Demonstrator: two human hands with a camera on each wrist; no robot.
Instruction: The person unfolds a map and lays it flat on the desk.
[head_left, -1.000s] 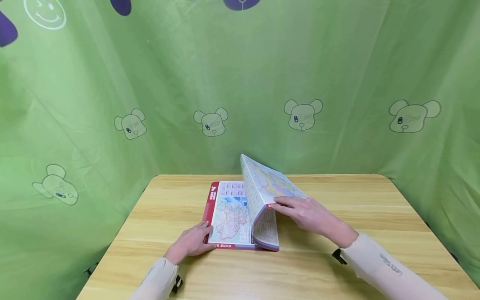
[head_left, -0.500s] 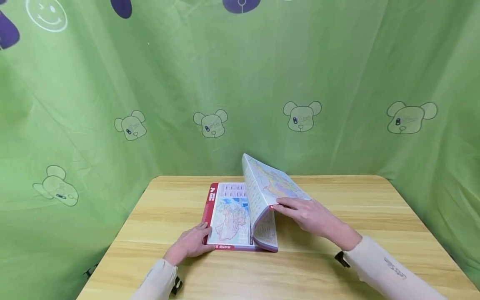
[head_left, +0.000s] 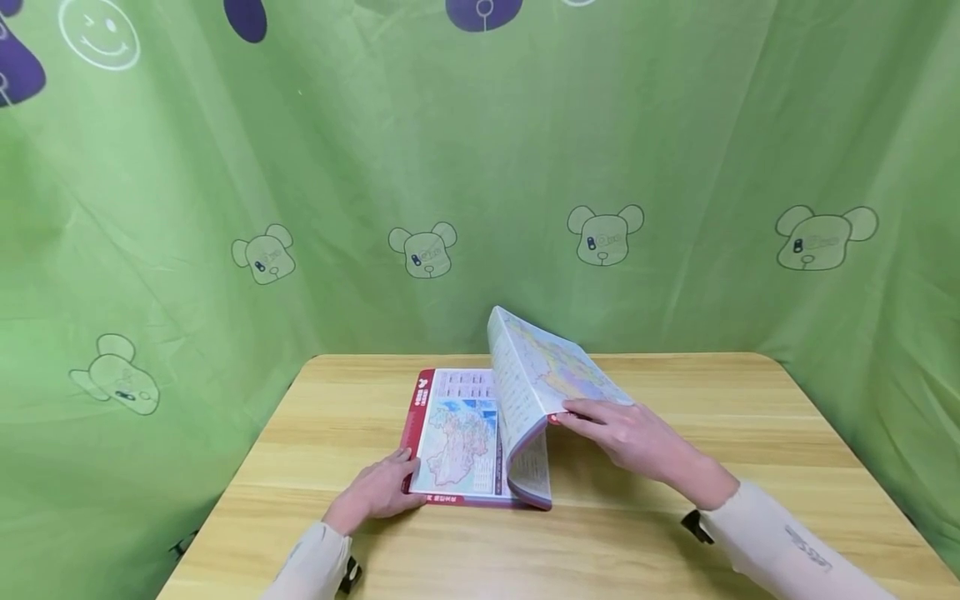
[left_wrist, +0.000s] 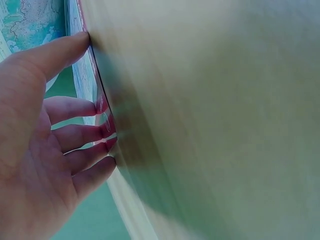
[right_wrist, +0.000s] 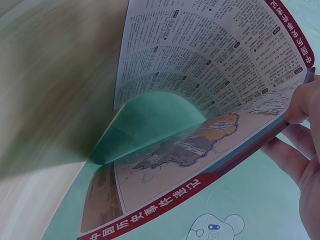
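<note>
A printed map [head_left: 457, 446] with red borders lies on the wooden table, its left part flat and its right part bent up. My left hand [head_left: 378, 490] rests at the map's near left corner. In the left wrist view, fingertips and thumb of that left hand [left_wrist: 37, 165] touch the map's edge, spread apart. The raised flap [head_left: 555, 367] curls over to the right, showing a coloured map on its upper face. My right hand [head_left: 626, 437] pinches its near corner. From the right wrist view, text-covered inner sides [right_wrist: 200, 55] show beneath the bend.
The pale wooden table [head_left: 337, 408] extends around the map. Behind it and at both sides hangs a green curtain [head_left: 510, 150] with bear outlines; the flap's far top reaches up in front of it.
My right hand has moved slightly to the right with the lifted flap. The flat part of the map has shifted a little left. My left hand stays at the corner, almost still.
</note>
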